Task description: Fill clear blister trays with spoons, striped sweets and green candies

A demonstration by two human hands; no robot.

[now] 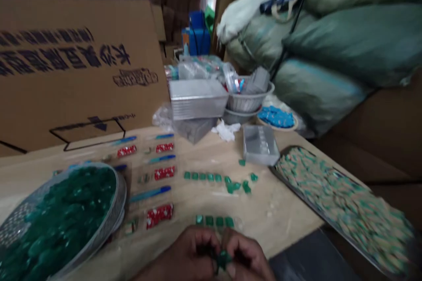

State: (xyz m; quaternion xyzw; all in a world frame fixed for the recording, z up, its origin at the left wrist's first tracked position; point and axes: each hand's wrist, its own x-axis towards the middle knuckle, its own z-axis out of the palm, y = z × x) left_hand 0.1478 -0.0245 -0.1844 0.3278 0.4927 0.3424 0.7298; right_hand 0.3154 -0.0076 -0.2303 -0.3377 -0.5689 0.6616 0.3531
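Note:
My left hand [198, 250] and my right hand [245, 254] meet at the bottom middle of the view, fingers curled together around a small dark green piece [223, 260]. Their fingers partly hide it, so its shape is unclear. Just beyond my hands lies a short row of green square gems [214, 221] on the light wooden table [273, 215]. A longer row of similar gems [202, 177] and a loose cluster [235, 185] lie farther off. Neither row touches my hands.
At left, a round metal tray [114, 204] is heaped with green gems. At right, a dark-rimmed tray [343, 206] holds many green-and-beige pieces. Red packets and blue sticks [150, 194] lie in columns. A grey box [260, 145], stacked containers, cardboard and large sacks stand beyond.

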